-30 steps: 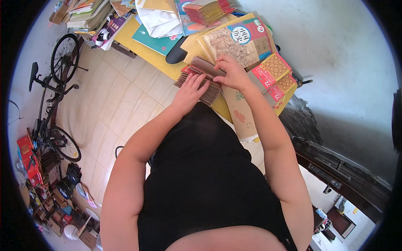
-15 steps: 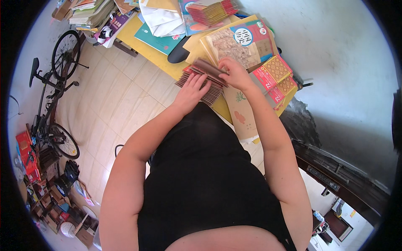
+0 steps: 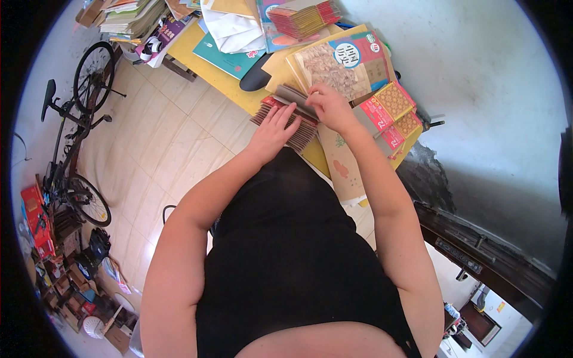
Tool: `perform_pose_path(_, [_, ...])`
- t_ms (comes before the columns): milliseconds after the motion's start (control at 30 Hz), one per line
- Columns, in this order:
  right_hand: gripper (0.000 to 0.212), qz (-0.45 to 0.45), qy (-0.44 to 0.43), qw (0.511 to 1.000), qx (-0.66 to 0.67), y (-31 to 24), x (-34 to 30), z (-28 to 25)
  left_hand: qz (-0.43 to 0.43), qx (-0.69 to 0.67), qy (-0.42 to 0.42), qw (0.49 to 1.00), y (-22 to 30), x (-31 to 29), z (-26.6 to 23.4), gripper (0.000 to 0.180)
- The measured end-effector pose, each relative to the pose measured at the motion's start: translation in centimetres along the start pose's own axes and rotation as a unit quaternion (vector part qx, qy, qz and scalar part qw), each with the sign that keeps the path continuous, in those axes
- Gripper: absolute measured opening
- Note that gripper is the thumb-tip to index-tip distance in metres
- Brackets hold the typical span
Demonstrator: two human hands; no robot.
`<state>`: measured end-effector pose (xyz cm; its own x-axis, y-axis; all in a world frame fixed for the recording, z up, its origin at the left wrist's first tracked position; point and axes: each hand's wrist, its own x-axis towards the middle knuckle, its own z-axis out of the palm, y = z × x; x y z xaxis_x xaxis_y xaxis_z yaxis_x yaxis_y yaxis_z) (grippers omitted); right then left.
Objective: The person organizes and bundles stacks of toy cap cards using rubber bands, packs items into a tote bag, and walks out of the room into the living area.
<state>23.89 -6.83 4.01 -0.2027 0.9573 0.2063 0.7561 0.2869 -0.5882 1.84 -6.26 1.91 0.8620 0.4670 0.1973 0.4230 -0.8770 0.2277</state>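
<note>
Half-spread left hand on pleated card — right hand curled at edge.

This looks like a home: bicycle, cluttered shelves, yellow table (piled with books).

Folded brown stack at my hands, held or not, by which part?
Your left hand rests on top of the folded stack; your right hand is at its right end, but whether it grips can't be told.
</note>
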Motion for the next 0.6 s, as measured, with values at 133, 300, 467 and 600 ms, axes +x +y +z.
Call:
perform_pose_path(133, [0.011,-0.019,-0.019,0.997,-0.069,-2.8,-0.2,-0.9,-0.004,0.000,-0.001,1.000,0.0,-0.1,0.3,0.046])
perform_pose_path(300, [0.005,-0.068,-0.009,0.986,-0.151,-1.8,-0.4,-0.2,-0.003,-0.006,0.015,1.000,0.0,0.2,0.3,0.047])
perform_pose_path(467, [0.005,0.007,0.055,0.997,-0.049,-2.6,-0.4,-0.2,0.002,0.003,0.022,1.000,0.1,0.0,0.5,0.046])
perform_pose_path(600, [0.006,0.080,0.107,0.991,0.026,-2.8,0.1,-3.9,0.004,0.001,0.016,1.000,0.1,0.3,0.4,0.046])
